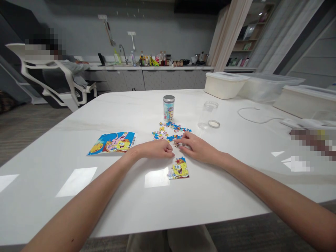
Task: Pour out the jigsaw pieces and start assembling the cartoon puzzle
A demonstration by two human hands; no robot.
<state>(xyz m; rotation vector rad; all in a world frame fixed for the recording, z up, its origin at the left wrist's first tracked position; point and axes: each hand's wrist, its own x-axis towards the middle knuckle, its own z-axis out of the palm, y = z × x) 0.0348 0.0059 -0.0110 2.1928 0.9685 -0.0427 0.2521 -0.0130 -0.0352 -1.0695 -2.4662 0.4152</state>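
Loose jigsaw puzzle pieces [172,137], blue, yellow and pink, lie in a scattered pile in the middle of the white table. At the near left of the pile my left hand [157,148] is closed with its fingers curled; whatever they hold, if anything, is hidden. My right hand [193,146] reaches in from the other side, thumb and fingers apart, fingertips at the near edge of the pile. Just nearer to me lies a joined puzzle section [179,168] showing a yellow cartoon face. A matching picture sheet [111,143] lies flat, left of my left hand.
A printed jar [168,109] with a metal lid stands behind the pile. To its right are a clear jar [206,117] on the table and a round lid [214,124]. Plastic boxes [223,85] and a white cable line the right. A person sits in a chair [52,77] far left.
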